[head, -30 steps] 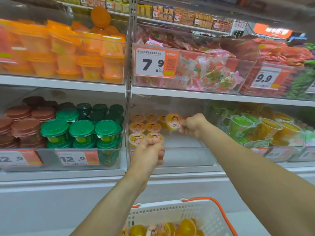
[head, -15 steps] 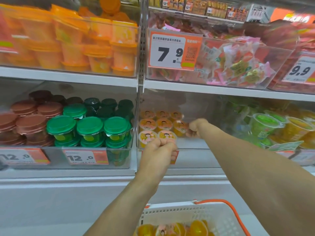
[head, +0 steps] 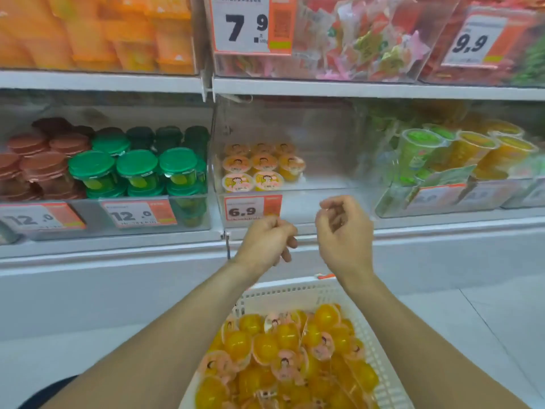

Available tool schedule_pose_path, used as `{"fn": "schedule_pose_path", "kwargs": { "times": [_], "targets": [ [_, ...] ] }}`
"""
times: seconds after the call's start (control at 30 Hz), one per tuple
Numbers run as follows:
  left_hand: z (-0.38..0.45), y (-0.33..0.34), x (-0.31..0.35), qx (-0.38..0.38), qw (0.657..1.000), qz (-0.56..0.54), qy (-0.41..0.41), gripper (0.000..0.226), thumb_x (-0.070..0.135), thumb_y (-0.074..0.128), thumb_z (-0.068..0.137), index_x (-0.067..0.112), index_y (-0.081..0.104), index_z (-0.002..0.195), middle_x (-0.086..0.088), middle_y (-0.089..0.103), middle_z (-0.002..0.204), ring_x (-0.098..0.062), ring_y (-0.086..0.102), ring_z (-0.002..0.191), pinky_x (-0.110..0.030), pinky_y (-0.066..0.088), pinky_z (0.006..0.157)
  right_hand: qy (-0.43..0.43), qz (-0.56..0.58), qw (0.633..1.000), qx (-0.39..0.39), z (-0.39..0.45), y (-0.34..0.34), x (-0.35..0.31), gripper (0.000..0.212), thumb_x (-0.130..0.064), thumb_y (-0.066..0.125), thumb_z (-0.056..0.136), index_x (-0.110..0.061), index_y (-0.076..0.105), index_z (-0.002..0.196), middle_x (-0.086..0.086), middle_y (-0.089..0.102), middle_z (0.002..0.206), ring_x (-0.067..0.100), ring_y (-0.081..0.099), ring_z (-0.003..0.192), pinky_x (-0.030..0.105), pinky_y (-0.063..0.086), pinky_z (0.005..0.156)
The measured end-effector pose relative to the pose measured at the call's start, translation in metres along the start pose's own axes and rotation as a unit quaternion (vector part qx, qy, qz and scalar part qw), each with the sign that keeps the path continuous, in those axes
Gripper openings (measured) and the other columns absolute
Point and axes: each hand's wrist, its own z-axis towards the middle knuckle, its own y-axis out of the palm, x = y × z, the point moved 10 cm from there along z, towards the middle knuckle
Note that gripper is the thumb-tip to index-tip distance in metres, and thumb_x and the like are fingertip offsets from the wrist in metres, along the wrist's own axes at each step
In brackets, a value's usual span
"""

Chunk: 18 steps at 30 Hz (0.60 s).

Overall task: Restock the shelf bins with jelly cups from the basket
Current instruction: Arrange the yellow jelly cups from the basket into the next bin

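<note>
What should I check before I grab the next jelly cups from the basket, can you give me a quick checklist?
1. Left hand holds nothing: ok, fingers loosely curled.
2. Right hand holds nothing: ok.
3. Jelly cups in basket: ok, plenty.
4. Space in the 6.9 bin: ok, its right part is bare.
5. Cups in the bin upright: ok, lids up, though the rear row is too blurred to tell.

Two bare forearms reach up from the bottom edge, each ending in a bare hand: the left hand [head: 267, 242] and the right hand [head: 345, 231]. No sleeves, watch, rings or gloves are visible. A dark patch of clothing [head: 48, 392] shows at lower left.
</note>
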Motion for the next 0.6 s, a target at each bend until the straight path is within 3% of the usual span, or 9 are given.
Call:
{"fn": "schedule_pose_path", "kwargs": {
  "times": [0.07, 0.1, 0.2, 0.23, 0.27, 0.33, 0.43, 0.5, 0.6],
  "targets": [
    [-0.005, 0.016, -0.031, -0.018, 0.995, 0.098, -0.021, 0.014, 0.017, 0.055, 0.093, 0.007, 0.064, 0.087, -0.005, 0.070, 0.076, -0.021, 0.062, 0.057, -0.025, 0.040, 0.050, 0.090, -0.092, 0.985, -0.119, -0.053, 0.013, 0.065, 0.009, -0.016, 0.061, 0.088, -0.020, 0.060, 0.095, -0.002, 0.062, 0.080, 0.015, 0.060, 0.073, 0.024, 0.046, 0.064],
    [-0.010, 0.024, -0.051, -0.043, 0.983, 0.174, -0.031, 0.018, 0.018, 0.054, 0.094, 0.005, 0.065, 0.089, -0.009, 0.071, 0.082, -0.024, 0.066, 0.065, -0.024, 0.042, 0.052, 0.144, -0.172, 0.946, -0.234, -0.088, 0.025, 0.107, 0.010, -0.022, 0.063, 0.087, -0.020, 0.061, 0.097, -0.002, 0.064, 0.085, 0.017, 0.062, 0.080, 0.027, 0.048, 0.070],
    [-0.035, 0.048, -0.129, -0.170, 0.876, 0.446, -0.069, 0.026, 0.022, 0.054, 0.094, -0.001, 0.066, 0.095, -0.021, 0.067, 0.092, -0.034, 0.066, 0.096, -0.031, 0.045, 0.067, 0.230, -0.354, 0.689, -0.589, -0.216, 0.027, 0.204, 0.036, -0.045, 0.059, 0.083, -0.014, 0.064, 0.100, 0.006, 0.066, 0.104, 0.023, 0.060, 0.093, 0.037, 0.051, 0.084],
    [-0.043, 0.049, -0.156, -0.201, 0.842, 0.492, -0.092, 0.022, 0.021, 0.055, 0.094, 0.001, 0.064, 0.091, -0.019, 0.063, 0.089, -0.034, 0.065, 0.096, -0.033, 0.044, 0.066, 0.243, -0.368, 0.633, -0.637, -0.247, 0.015, 0.217, 0.036, -0.043, 0.057, 0.085, -0.009, 0.060, 0.096, 0.011, 0.064, 0.107, 0.022, 0.057, 0.089, 0.036, 0.048, 0.082],
    [-0.047, 0.047, -0.179, -0.205, 0.826, 0.511, -0.117, 0.019, 0.019, 0.056, 0.092, 0.001, 0.062, 0.088, -0.018, 0.060, 0.085, -0.032, 0.064, 0.090, -0.035, 0.042, 0.063, 0.250, -0.370, 0.613, -0.652, -0.262, 0.006, 0.220, 0.030, -0.034, 0.056, 0.090, -0.005, 0.054, 0.088, 0.016, 0.061, 0.104, 0.023, 0.055, 0.085, 0.033, 0.042, 0.078],
    [-0.047, 0.032, -0.215, -0.145, 0.839, 0.501, -0.152, 0.021, 0.016, 0.058, 0.088, -0.004, 0.062, 0.093, -0.024, 0.060, 0.091, -0.031, 0.064, 0.093, -0.043, 0.048, 0.069, 0.247, -0.365, 0.649, -0.620, -0.266, -0.008, 0.222, 0.017, -0.016, 0.050, 0.095, -0.010, 0.051, 0.079, 0.020, 0.062, 0.104, 0.029, 0.060, 0.093, 0.029, 0.037, 0.073],
    [-0.050, 0.004, -0.259, -0.005, 0.863, 0.476, -0.168, 0.056, 0.035, 0.061, 0.088, 0.009, 0.050, 0.136, -0.019, 0.043, 0.144, -0.035, 0.046, 0.131, -0.044, 0.046, 0.103, 0.266, -0.341, 0.718, -0.546, -0.258, -0.023, 0.232, 0.020, -0.014, 0.050, 0.095, -0.009, 0.064, 0.108, 0.014, 0.065, 0.119, 0.030, 0.059, 0.113, 0.030, 0.045, 0.083],
    [-0.056, 0.008, -0.281, 0.010, 0.850, 0.507, -0.145, 0.063, 0.038, 0.062, 0.087, 0.017, 0.041, 0.143, -0.016, 0.025, 0.154, -0.038, 0.036, 0.137, -0.046, 0.040, 0.108, 0.286, -0.333, 0.724, -0.532, -0.259, -0.030, 0.238, 0.027, -0.020, 0.051, 0.097, -0.007, 0.065, 0.116, 0.012, 0.065, 0.118, 0.029, 0.060, 0.111, 0.033, 0.047, 0.089],
    [-0.053, 0.024, -0.275, 0.054, 0.803, 0.591, -0.055, 0.066, 0.032, 0.064, 0.088, 0.022, 0.036, 0.147, -0.011, 0.022, 0.157, -0.035, 0.027, 0.141, -0.045, 0.032, 0.112, 0.325, -0.300, 0.726, -0.527, -0.265, -0.030, 0.244, 0.025, -0.022, 0.055, 0.096, -0.006, 0.065, 0.114, 0.009, 0.066, 0.103, 0.023, 0.063, 0.096, 0.033, 0.050, 0.081]
  ]
}}
